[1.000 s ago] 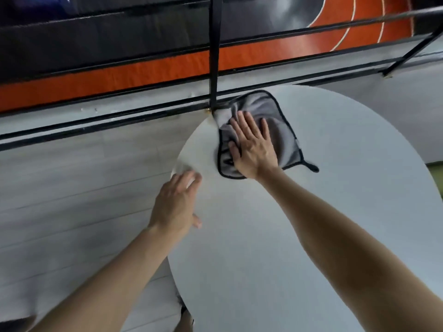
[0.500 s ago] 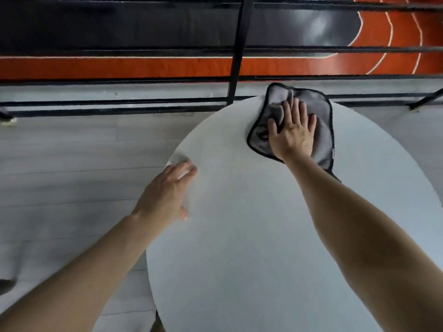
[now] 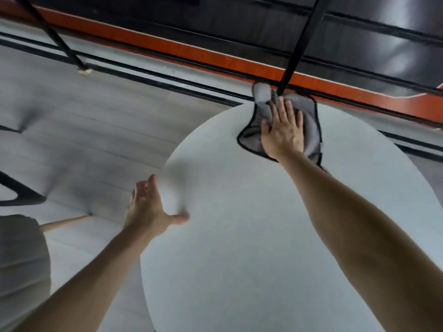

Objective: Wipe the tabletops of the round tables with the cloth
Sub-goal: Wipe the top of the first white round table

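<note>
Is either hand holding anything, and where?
Nothing is gripped: the right hand presses flat on the cloth, near its middle; the left hand touches the table edge.

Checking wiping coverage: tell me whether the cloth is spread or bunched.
Mostly spread: the cloth lies open under the flat right hand, one corner turned up at the table edge.

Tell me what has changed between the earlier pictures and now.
The right hand swept the cloth rightward along the far rim of the table; one cloth corner now bunches up at the edge. The left hand shifted on the left rim, thumb spread. Unchanged: right hand flat on cloth; nothing taken or released.
</note>
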`<state>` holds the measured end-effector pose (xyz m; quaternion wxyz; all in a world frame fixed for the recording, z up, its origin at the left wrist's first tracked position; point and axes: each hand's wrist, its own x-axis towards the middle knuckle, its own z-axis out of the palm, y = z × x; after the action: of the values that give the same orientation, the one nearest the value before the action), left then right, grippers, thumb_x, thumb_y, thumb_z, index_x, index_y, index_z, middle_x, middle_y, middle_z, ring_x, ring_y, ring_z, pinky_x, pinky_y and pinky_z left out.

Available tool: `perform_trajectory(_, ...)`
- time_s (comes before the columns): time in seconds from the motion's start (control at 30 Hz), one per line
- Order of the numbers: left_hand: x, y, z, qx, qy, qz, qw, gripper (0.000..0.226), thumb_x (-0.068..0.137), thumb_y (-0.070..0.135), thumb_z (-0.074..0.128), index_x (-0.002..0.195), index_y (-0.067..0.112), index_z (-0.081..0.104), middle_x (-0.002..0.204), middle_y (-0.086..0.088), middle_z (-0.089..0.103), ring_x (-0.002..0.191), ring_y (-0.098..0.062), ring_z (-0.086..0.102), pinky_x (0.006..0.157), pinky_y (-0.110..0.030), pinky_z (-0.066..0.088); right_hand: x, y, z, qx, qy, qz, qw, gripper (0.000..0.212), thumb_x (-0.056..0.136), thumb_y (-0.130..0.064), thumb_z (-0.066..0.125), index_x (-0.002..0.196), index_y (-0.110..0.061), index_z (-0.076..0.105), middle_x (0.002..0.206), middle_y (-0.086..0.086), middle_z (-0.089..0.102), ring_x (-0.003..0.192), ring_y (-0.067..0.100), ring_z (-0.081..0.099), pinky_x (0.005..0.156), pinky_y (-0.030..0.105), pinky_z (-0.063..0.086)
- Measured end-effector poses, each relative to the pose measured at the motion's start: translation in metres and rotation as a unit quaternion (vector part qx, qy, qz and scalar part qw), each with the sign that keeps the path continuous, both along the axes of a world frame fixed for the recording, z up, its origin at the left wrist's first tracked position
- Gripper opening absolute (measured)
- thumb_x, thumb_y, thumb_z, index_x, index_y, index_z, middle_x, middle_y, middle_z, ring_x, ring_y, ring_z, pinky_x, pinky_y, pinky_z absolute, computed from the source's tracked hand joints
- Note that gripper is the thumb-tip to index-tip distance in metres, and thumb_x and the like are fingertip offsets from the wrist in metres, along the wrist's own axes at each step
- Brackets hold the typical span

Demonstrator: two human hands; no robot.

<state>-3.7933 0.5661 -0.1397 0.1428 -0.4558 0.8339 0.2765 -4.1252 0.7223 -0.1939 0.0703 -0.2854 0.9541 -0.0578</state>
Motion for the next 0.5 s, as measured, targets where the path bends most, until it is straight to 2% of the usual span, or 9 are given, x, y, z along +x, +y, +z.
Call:
perform_trajectory(0.07, 0.005, 0.007, -0.001, 0.024, -0.011, 0.019, 0.999, 0.135, 0.058, 0.062, 0.097, 0.163, 0.024, 0.02, 0.153, -0.01, 0.043, 0.141, -0.037, 0.043, 0.108, -0.051, 0.046, -0.024, 0.022, -0.002, 0.014, 0.01, -0.059, 0.998, 0.072, 0.11, -0.052, 0.018, 0.176, -0.024, 0.013, 0.185, -0.002, 0.003, 0.17, 0.022, 0.0, 0.137, 0.056, 0.002)
perform_trajectory(0.17, 0.006, 0.006, -0.003, 0.017, -0.007, 0.034, 0.999, 0.129, 0.057, 0.062, 0.098, 0.16, 0.026, 0.028, 0.148, -0.01, 0.053, 0.134, -0.037, 0.051, 0.103, -0.05, 0.051, -0.011, 0.004, 0.002, 0.023, 0.012, -0.074, 0.997, 0.075, 0.109, -0.054, 0.014, 0.176, -0.023, 0.007, 0.184, -0.001, -0.002, 0.17, 0.022, -0.004, 0.136, 0.059, -0.001)
perform_trajectory(0.23, 0.007, 0.005, -0.001, 0.016, -0.004, 0.035, 0.999, 0.127, 0.055, 0.061, 0.098, 0.157, 0.026, 0.032, 0.145, -0.009, 0.057, 0.131, -0.036, 0.054, 0.1, -0.048, 0.052, 0.022, -0.023, 0.006, 0.019, 0.01, 0.004, 1.0, 0.074, 0.109, -0.053, 0.015, 0.176, -0.021, 0.008, 0.184, 0.001, -0.001, 0.17, 0.022, -0.003, 0.136, 0.059, 0.0)
perform_trajectory(0.3, 0.008, 0.006, 0.002, 0.015, -0.006, 0.032, 0.999, 0.127, 0.054, 0.062, 0.099, 0.156, 0.025, 0.034, 0.143, -0.01, 0.059, 0.129, -0.036, 0.056, 0.098, -0.047, 0.053, 0.069, -0.049, 0.009, 0.015, 0.014, 0.143, 0.989, 0.072, 0.111, -0.05, 0.021, 0.176, -0.02, 0.014, 0.184, 0.003, 0.006, 0.17, 0.023, 0.003, 0.136, 0.058, 0.004)
perform_trajectory(0.4, 0.005, 0.008, 0.004, 0.014, -0.032, 0.022, 0.999, 0.133, 0.052, 0.063, 0.099, 0.158, 0.023, 0.029, 0.142, -0.01, 0.059, 0.125, -0.037, 0.058, 0.095, -0.047, 0.054, 0.139, -0.07, 0.004, 0.011, 0.033, 0.34, 0.94, 0.067, 0.112, -0.046, 0.025, 0.174, -0.022, 0.026, 0.183, 0.001, 0.018, 0.17, 0.022, 0.011, 0.136, 0.059, 0.009)
perform_trajectory(0.47, 0.003, 0.009, 0.005, 0.009, -0.047, 0.017, 0.999, 0.132, 0.055, 0.063, 0.098, 0.158, 0.023, 0.027, 0.142, -0.01, 0.058, 0.125, -0.038, 0.059, 0.094, -0.047, 0.054, 0.143, -0.07, 0.002, 0.006, 0.027, 0.388, 0.921, 0.067, 0.111, -0.047, 0.022, 0.173, -0.023, 0.029, 0.182, 0.0, 0.02, 0.169, 0.021, 0.013, 0.136, 0.056, 0.011)
perform_trajectory(0.5, 0.003, 0.009, 0.005, 0.005, -0.046, 0.015, 0.999, 0.13, 0.056, 0.062, 0.098, 0.158, 0.022, 0.027, 0.142, -0.011, 0.058, 0.125, -0.038, 0.058, 0.095, -0.046, 0.053, 0.129, -0.069, 0.004, -0.006, 0.021, 0.358, 0.933, 0.068, 0.11, -0.048, 0.021, 0.173, -0.023, 0.028, 0.182, 0.001, 0.019, 0.169, 0.021, 0.013, 0.136, 0.055, 0.012)
